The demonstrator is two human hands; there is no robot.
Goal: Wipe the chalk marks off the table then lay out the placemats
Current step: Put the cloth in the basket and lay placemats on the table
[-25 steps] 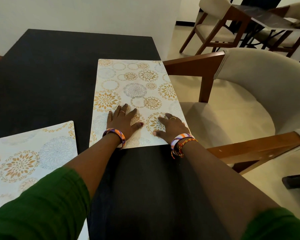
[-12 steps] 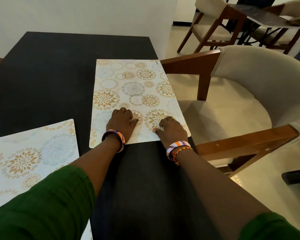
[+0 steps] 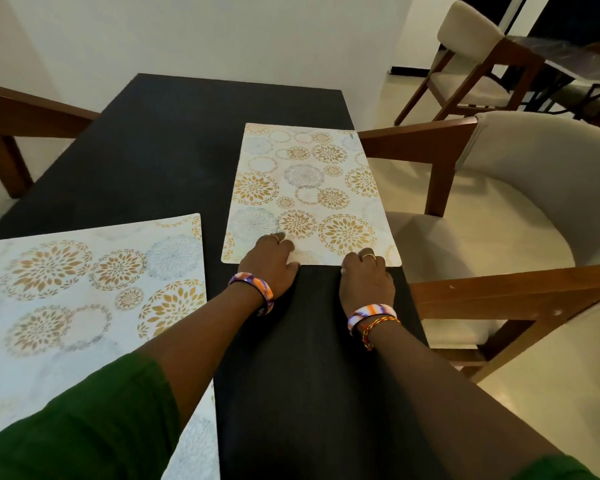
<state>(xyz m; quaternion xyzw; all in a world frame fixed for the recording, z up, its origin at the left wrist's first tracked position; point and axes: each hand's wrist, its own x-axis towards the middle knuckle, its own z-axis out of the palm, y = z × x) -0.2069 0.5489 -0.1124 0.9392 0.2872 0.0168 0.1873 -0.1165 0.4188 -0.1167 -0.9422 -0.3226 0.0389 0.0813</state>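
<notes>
A patterned placemat (image 3: 309,188) with gold and grey flower circles lies on the black table (image 3: 146,147), along its right edge. My left hand (image 3: 269,261) rests on the mat's near edge with bent fingers, thumb at the border. My right hand (image 3: 366,277) rests with bent fingertips on the near right corner, mostly over bare table. A second placemat (image 3: 94,278) lies flat at the near left. The corner of a third mat (image 3: 196,445) peeks out beneath my left sleeve. No chalk marks show on the dark tabletop.
A cream upholstered chair (image 3: 541,188) with wooden arms stands close against the table's right side. A wooden chair frame (image 3: 18,112) is at the far left. More chairs and another table (image 3: 482,64) stand at the back right. A white wall lies behind the table.
Both hands have slid back along the placemat from its lower part to its near edge, and their fingers have gone from spread flat to bent. The mat lies in the same place.
</notes>
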